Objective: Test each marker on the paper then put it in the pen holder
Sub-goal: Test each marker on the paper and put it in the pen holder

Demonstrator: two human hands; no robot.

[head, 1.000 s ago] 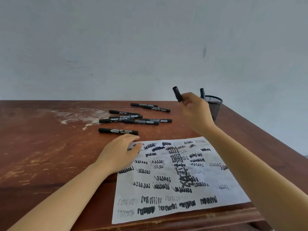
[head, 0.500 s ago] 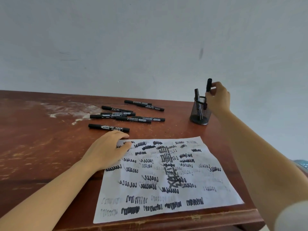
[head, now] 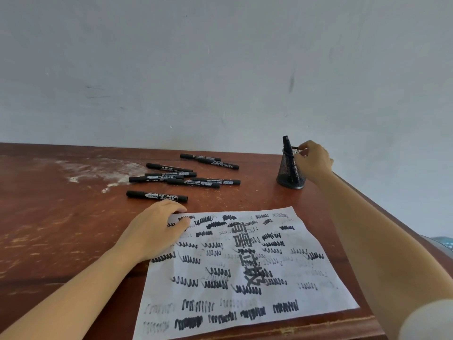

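The right hand (head: 312, 159) is reaching across the far right part of the table (head: 49, 229) and is sitting at the rim of the pen holder (head: 290, 171), its fingers curled together over the opening; whether they are pinching anything cannot be told, since the fingertips are lying against the mesh. One marker (head: 287, 148) is standing upright in the pen holder, its cap poking above the rim just left of those fingers. The pen holder itself is a black mesh cone, wider at the base, standing near the back edge of the table.

The left hand (head: 157, 229) is lying flat, fingers loosely spread and gripping nothing, pressing on the upper left corner of the paper (head: 245, 271). The paper is lying slightly askew at the near edge of the table and is carrying many black scribbles and some large characters down its middle.

Just beyond the left hand, a single marker (head: 157, 195) is lying on its side. Farther back, a loose cluster of markers (head: 186, 176) is lying on the wood, some touching or crossing. A pale scuffed patch (head: 98, 168) is showing on the table to their left.
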